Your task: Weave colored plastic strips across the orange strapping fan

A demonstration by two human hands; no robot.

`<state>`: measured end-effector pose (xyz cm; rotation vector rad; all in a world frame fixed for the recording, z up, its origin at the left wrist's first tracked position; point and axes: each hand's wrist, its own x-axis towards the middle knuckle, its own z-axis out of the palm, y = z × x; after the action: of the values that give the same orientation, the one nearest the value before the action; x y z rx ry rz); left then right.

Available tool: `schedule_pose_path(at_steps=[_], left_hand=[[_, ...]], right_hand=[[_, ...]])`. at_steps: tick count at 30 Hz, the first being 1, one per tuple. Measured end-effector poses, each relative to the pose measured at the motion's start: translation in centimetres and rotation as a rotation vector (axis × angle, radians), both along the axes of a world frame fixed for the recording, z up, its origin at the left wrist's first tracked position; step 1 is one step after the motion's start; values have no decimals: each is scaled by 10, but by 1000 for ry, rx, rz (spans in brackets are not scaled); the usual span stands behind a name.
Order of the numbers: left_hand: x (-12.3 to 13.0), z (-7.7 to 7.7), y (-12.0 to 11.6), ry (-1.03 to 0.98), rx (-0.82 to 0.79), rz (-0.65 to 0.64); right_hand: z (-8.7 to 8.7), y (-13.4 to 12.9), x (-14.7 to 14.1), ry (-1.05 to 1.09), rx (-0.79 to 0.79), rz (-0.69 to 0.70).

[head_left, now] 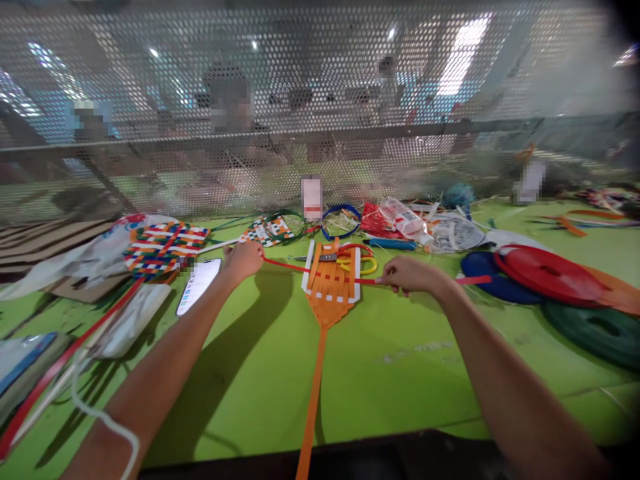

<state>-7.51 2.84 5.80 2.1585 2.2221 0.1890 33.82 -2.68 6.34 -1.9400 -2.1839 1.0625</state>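
Observation:
An orange woven piece (pixel 329 311) with white strips at its sides lies on the green table, and its long orange tail runs toward me. Through it passes a red strip (pixel 285 265), stretched sideways between my hands. My left hand (pixel 244 262) is closed on the strip left of the weave. To the right, my right hand (pixel 411 275) pinches the same strip, whose end shows beyond my wrist. Scissors (pixel 329 257) with red and yellow handles rest across the weave's upper part, blades pointing left.
A phone (pixel 199 287) and a multicoloured woven piece (pixel 167 247) lie at left. Rolls of strip, including a red roll (pixel 550 273), are stacked at right. Behind stand a plastic bottle (pixel 403 219), a blue tape ring (pixel 341 235) and a perforated metal screen (pixel 300 100).

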Motion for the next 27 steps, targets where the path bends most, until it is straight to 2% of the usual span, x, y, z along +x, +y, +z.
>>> schedule_pose_path(at_steps=[5, 18, 23, 27], left_hand=[[-9, 5, 0, 108, 7, 25], [-15, 15, -10, 293, 148, 56], [-15, 15, -10, 342, 152, 68], [-16, 12, -9, 343, 224, 55]], right_hand=[[1, -1, -7, -5, 38, 10], [-5, -3, -21, 14, 156, 57], [-6, -3, -24, 15, 214, 51], [-10, -1, -24, 1, 285, 56]])
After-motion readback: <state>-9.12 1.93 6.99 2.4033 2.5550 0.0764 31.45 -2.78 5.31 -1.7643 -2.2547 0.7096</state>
